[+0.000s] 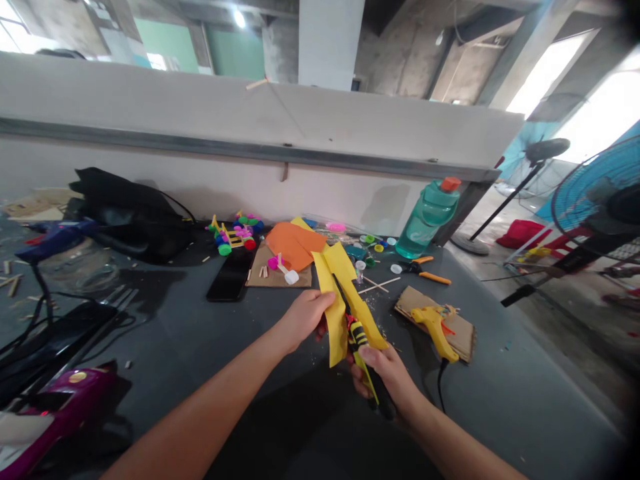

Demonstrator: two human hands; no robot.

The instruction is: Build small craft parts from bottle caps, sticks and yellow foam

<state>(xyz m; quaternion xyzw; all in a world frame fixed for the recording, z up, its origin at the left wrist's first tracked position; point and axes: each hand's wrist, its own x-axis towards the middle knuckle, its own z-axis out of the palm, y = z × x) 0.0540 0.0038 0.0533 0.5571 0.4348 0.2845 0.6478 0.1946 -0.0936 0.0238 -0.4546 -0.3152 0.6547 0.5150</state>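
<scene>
Above the dark table, my left hand (pixel 306 319) pinches the left strip of a yellow sheet (pixel 327 320), thumb on top. My right hand (pixel 387 373) is wrapped round the yellow-and-black handles of a pair of snips (pixel 358 335). Their dark blade lies between two parts of the sheet, which is split apart along its lower length and joined near the top. Behind the sheet, orange sheets (pixel 294 245) rest on brown cardboard (pixel 280 277), with small pink and white pieces on top.
A black phone (pixel 231 277) and a small colourful wheeled model (pixel 230 239) are left of centre. To the right are a teal bottle (pixel 429 219), orange-handled pliers (pixel 431 270), bottle caps and a yellow glue gun (pixel 436 330) on cardboard. A purple device (pixel 70 407) sits front left.
</scene>
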